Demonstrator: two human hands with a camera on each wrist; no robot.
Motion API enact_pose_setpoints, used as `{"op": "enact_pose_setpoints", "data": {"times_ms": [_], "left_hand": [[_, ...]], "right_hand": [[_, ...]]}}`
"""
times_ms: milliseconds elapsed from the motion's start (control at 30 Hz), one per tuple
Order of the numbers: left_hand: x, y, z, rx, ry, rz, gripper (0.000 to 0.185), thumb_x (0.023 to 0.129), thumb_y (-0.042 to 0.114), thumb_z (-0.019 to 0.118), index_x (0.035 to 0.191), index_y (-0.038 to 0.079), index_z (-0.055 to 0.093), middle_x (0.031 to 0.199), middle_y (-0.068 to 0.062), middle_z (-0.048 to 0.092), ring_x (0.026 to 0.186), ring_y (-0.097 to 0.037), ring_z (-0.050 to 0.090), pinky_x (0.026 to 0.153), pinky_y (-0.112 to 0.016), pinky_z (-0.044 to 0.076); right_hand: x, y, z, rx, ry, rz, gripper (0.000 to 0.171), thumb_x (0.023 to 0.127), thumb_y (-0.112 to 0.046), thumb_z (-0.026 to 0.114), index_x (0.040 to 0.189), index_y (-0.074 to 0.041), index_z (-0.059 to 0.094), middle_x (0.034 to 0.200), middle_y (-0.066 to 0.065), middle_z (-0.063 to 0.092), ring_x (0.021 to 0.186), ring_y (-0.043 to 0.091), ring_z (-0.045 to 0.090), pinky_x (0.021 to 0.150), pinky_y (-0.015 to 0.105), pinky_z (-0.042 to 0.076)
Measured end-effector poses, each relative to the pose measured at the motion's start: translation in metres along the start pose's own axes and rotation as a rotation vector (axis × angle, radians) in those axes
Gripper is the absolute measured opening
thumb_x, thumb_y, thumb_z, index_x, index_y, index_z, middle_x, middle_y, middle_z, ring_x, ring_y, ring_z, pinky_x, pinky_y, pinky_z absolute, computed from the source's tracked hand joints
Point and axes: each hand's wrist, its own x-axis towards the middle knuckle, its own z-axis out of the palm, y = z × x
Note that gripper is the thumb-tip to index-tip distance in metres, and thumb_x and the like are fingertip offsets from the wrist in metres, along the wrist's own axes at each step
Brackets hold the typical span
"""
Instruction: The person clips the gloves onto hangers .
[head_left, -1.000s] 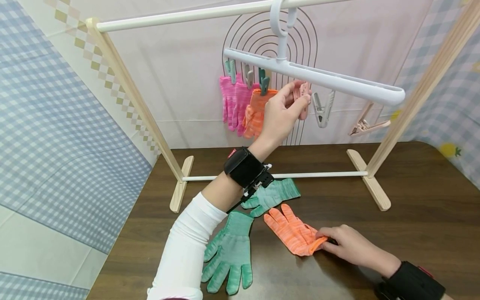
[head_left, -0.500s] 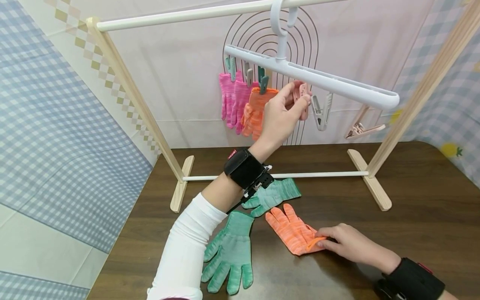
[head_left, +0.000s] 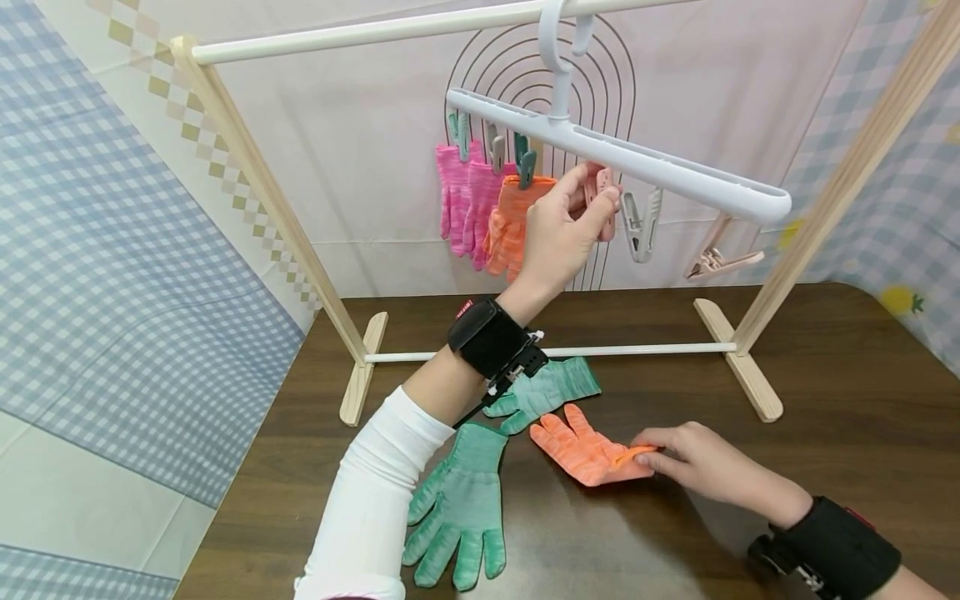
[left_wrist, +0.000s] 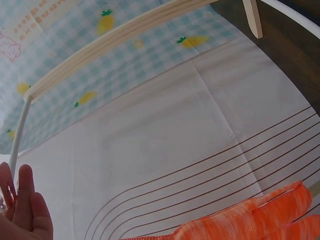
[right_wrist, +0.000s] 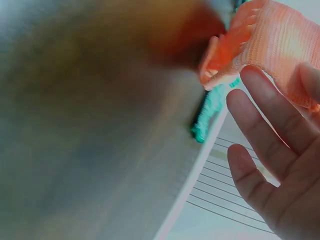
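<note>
My left hand is raised under the white hanger and pinches a pink clothespin that hangs from it. Low on the right, my right hand pinches the cuff of an orange glove between thumb and fingers; its cuff end is lifted and its fingers point to the back left. In the right wrist view the orange knit lies under the thumb, the other fingers spread out. To the left of the raised hand, another orange glove and pink gloves hang from clothespins.
Two green gloves lie on the brown table. A grey clothespin and a pale pink clothespin dangle on the hanger's right side. The wooden rack's right post and a low white crossbar frame the area.
My right hand has moved slightly up and back, raising the cuff of the orange glove off the table. The hanger's right end has swung a little left. My left hand stays on the clothespin.
</note>
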Motion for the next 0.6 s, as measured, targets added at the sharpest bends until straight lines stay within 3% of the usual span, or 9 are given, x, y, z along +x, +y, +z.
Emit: {"op": "enact_pose_setpoints", "data": {"times_ms": [100,267,433,600], "left_hand": [[-0.001,0.004,-0.001,0.003,-0.002,-0.004,0.032,0.088,0.012,0.053,0.118,0.003,0.051,0.086,-0.011,0.064,0.069,-0.009,0.056,0.061,-0.012,0.042],[0.004,-0.01,0.001,0.005,-0.008,0.014,0.031,0.088,0.015,0.053,0.118,0.006,0.051,0.088,-0.009,0.065,0.071,-0.007,0.057,0.062,-0.013,0.044],[0.007,-0.017,0.003,0.004,-0.003,0.023,0.031,0.088,0.017,0.053,0.118,0.008,0.051,0.09,-0.006,0.066,0.074,-0.006,0.059,0.065,-0.014,0.046],[0.005,-0.012,0.002,0.005,-0.008,0.003,0.031,0.089,0.016,0.053,0.118,0.007,0.051,0.094,-0.007,0.066,0.074,-0.006,0.059,0.065,-0.012,0.044]], "right_hand": [[0.005,-0.002,-0.006,-0.001,0.043,0.0,0.009,0.086,-0.017,0.056,0.092,-0.015,0.062,0.071,-0.014,0.057,0.057,-0.005,0.047,0.05,0.016,0.038],[0.015,-0.006,-0.014,-0.037,0.129,-0.012,0.006,0.085,-0.015,0.057,0.088,-0.017,0.062,0.068,-0.015,0.053,0.055,-0.007,0.038,0.049,0.016,0.035],[0.021,-0.008,-0.022,-0.055,0.203,-0.013,0.008,0.084,-0.011,0.058,0.089,-0.016,0.063,0.071,-0.014,0.056,0.058,-0.007,0.042,0.051,0.016,0.037],[0.026,-0.011,-0.031,-0.061,0.262,-0.037,0.011,0.083,-0.007,0.058,0.091,-0.015,0.063,0.072,-0.012,0.058,0.059,-0.005,0.043,0.052,0.016,0.035]]}}
